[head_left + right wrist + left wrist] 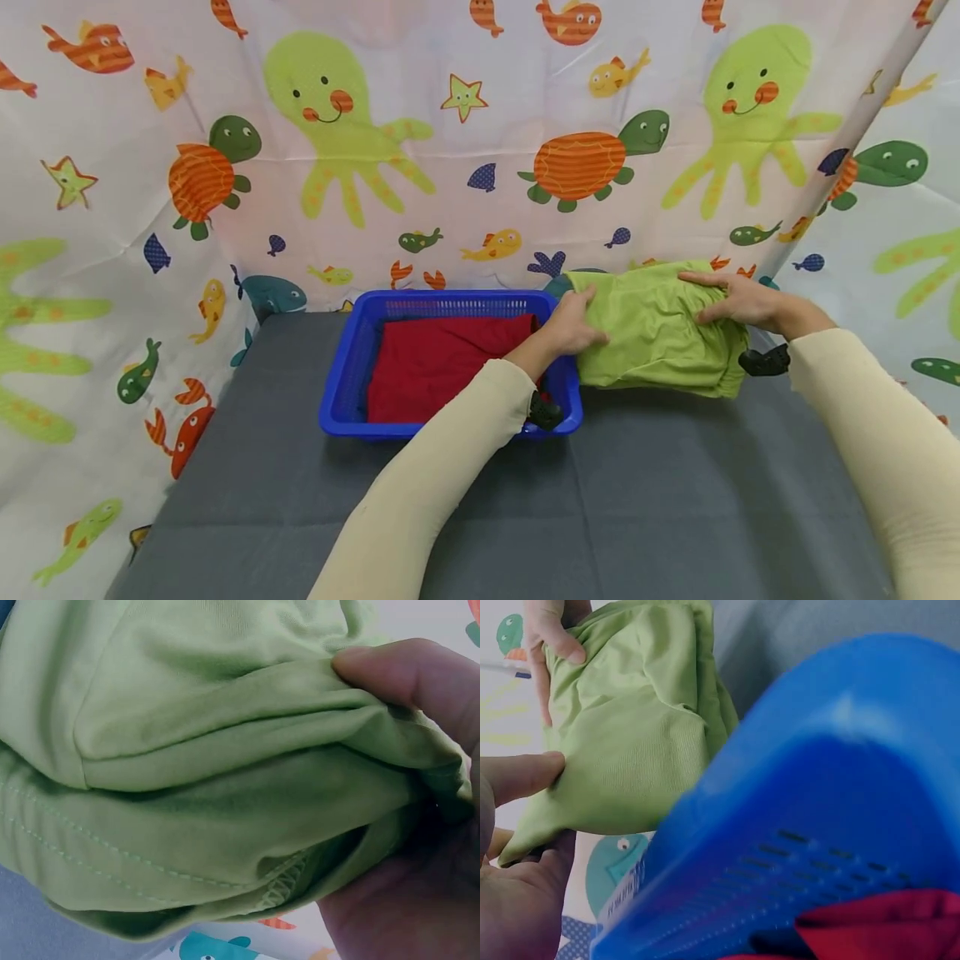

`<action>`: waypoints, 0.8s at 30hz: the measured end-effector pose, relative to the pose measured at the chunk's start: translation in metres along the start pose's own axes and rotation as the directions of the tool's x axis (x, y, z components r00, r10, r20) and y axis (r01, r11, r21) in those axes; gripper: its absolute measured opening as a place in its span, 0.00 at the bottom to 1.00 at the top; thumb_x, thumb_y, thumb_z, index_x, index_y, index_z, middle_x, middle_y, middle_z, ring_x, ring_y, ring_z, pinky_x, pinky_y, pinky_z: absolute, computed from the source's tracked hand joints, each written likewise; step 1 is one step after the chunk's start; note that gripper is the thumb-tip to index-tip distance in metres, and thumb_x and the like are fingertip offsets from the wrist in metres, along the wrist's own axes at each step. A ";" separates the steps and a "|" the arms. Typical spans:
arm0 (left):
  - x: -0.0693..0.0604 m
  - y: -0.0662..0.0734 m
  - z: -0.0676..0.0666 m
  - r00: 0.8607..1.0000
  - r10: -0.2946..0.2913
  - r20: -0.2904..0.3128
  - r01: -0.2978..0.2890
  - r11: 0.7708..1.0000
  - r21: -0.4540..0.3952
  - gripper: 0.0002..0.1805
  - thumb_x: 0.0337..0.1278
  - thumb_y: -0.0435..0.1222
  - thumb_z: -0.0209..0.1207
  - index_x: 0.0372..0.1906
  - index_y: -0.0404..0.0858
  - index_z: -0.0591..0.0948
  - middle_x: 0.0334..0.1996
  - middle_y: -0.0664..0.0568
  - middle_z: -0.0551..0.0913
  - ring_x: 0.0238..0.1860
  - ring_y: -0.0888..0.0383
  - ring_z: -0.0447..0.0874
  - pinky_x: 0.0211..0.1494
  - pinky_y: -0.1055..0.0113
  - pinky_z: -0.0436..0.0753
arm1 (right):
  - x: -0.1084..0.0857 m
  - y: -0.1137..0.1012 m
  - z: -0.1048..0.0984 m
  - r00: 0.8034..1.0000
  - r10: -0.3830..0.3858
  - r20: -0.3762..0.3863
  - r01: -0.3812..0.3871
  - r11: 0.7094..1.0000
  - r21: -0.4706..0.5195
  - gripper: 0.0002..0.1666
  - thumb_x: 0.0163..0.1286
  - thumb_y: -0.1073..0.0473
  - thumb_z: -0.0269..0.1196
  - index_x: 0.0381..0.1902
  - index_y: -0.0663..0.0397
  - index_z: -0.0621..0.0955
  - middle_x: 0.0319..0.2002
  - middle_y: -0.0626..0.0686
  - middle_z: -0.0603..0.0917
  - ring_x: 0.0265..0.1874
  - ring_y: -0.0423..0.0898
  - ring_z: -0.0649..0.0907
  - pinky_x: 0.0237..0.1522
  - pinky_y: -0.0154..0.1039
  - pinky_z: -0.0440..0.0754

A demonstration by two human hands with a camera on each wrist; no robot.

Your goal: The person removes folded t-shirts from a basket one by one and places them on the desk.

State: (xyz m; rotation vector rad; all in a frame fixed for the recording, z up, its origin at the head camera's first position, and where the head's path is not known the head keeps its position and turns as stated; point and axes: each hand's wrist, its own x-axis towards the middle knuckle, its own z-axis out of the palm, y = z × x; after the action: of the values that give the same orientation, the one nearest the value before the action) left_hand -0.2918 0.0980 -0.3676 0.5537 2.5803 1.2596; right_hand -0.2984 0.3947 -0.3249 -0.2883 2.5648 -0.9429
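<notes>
A folded light-green garment [645, 333], with stitched hems showing in the right wrist view, is held up between both hands just right of a blue plastic basket [339, 375]. My left hand [567, 327] pinches its left edge, thumb above and fingers beneath, beside the basket's right rim. At the opposite end my right hand [742, 302] grips the garment's far right part, its thumb on top of the cloth [225, 742]. Inside the basket lies a folded red cloth [442, 367], partly hidden by the left forearm.
Dark grey cloth [247, 500] covers the table under the basket. A white curtain [420, 50] printed with sea animals hangs behind the table and along its left and right sides. The basket has perforated walls and a raised rim.
</notes>
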 end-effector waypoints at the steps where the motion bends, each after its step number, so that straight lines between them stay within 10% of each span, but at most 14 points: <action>1: 0.000 0.001 0.001 1.000 -0.004 0.002 0.004 1.000 -0.019 0.51 0.56 0.33 0.71 0.81 0.41 0.55 0.79 0.40 0.57 0.79 0.49 0.58 0.78 0.62 0.66 | -0.001 0.000 -0.001 1.000 0.005 0.000 -0.005 1.000 -0.001 0.52 0.70 0.64 0.64 0.82 0.53 0.48 0.80 0.72 0.36 0.76 0.76 0.47 0.69 0.74 0.57; 12: 0.001 0.004 0.011 0.998 -0.063 -0.001 0.060 0.950 -0.307 0.50 0.53 0.36 0.73 0.79 0.39 0.60 0.80 0.47 0.59 0.80 0.51 0.56 0.80 0.57 0.63 | -0.009 0.008 -0.006 0.999 0.049 -0.009 -0.049 0.999 0.022 0.52 0.72 0.60 0.64 0.82 0.53 0.47 0.79 0.73 0.35 0.75 0.78 0.44 0.69 0.77 0.53; 24: 0.008 0.012 0.029 0.995 -0.101 0.016 0.100 0.934 -0.342 0.49 0.56 0.36 0.72 0.80 0.42 0.59 0.80 0.50 0.60 0.81 0.52 0.56 0.80 0.57 0.64 | -0.008 0.028 -0.002 0.990 0.125 -0.065 -0.119 0.989 0.090 0.52 0.73 0.48 0.63 0.82 0.52 0.46 0.79 0.73 0.33 0.76 0.78 0.41 0.69 0.77 0.51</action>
State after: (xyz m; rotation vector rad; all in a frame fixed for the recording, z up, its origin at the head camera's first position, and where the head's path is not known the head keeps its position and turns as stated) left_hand -0.2857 0.1283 -0.3759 0.3453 2.2791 1.6231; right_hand -0.2940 0.4191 -0.3394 -0.0741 2.5633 -1.0305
